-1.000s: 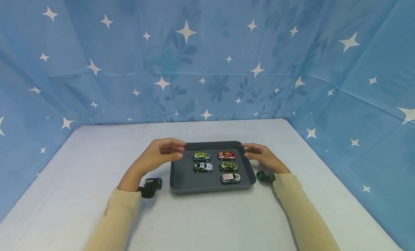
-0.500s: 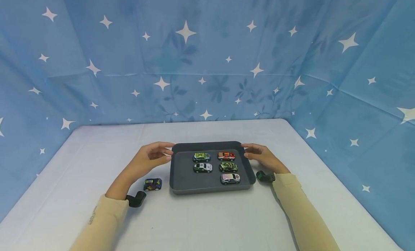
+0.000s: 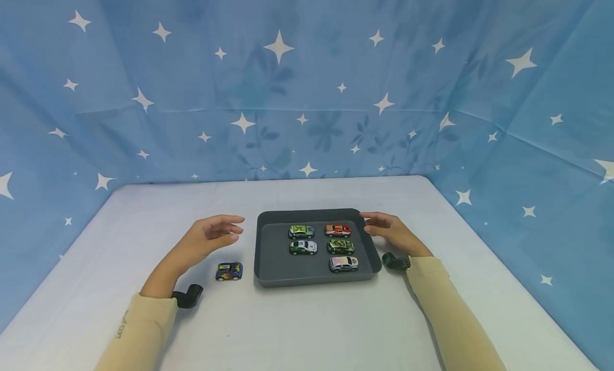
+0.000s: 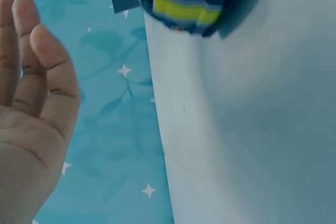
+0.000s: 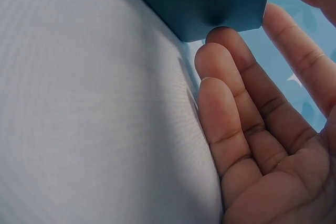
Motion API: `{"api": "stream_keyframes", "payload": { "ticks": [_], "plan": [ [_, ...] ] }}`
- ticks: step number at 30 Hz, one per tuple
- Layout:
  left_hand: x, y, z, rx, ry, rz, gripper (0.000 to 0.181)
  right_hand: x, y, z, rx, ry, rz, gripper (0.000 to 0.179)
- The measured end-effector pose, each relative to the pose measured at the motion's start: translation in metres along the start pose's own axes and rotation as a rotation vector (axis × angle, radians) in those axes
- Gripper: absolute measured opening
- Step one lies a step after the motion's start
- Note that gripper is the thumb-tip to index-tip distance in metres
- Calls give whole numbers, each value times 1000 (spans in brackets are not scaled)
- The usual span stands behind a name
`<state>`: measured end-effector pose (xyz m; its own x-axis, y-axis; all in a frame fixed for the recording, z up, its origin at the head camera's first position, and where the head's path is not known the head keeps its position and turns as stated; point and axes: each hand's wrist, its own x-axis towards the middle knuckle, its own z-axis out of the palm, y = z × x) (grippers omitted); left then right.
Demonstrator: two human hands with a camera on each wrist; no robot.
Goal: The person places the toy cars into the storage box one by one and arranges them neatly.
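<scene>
My left hand [image 3: 206, 238] hovers left of the tray with loosely bent fingers and holds nothing. Just below it on the table sits a dark blue toy car [image 3: 229, 271] with yellow markings; the left wrist view catches part of this car [image 4: 189, 3] near the top. A dark grey rectangular tray [image 3: 273, 272] carries several toy cars: a yellow-green one [image 3: 301, 232], a white-and-green one [image 3: 303, 247], a red one [image 3: 338, 231], a camouflage green one [image 3: 341, 247] and a silver one [image 3: 344, 264]. My right hand [image 3: 394, 235] rests its extended fingertips against the tray's right side.
A white cloth covers the table [image 3: 307, 328]. Behind it and along the sides hangs a blue curtain [image 3: 307, 83] with white stars. Black wrist cameras are strapped to both wrists.
My left hand has drawn back leftward from over the tray's left edge, uncovering the dark blue car. The right hand stays at the tray's right side. Tray and cars have not moved.
</scene>
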<state>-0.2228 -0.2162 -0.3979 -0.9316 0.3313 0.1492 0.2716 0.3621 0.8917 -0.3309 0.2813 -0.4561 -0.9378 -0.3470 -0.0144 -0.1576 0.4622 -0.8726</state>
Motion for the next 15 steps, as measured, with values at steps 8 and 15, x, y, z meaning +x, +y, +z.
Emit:
{"api": "stream_keyframes", "payload": {
  "ticks": [8, 15],
  "plan": [
    [-2, -10, -7, 5, -48, -49, 49, -1, 2, -1, -13, -2, -1, 60],
    [-4, -23, -14, -64, -126, -107, 54, 0, 1, -1, -30, 1, -8, 59]
  ]
}}
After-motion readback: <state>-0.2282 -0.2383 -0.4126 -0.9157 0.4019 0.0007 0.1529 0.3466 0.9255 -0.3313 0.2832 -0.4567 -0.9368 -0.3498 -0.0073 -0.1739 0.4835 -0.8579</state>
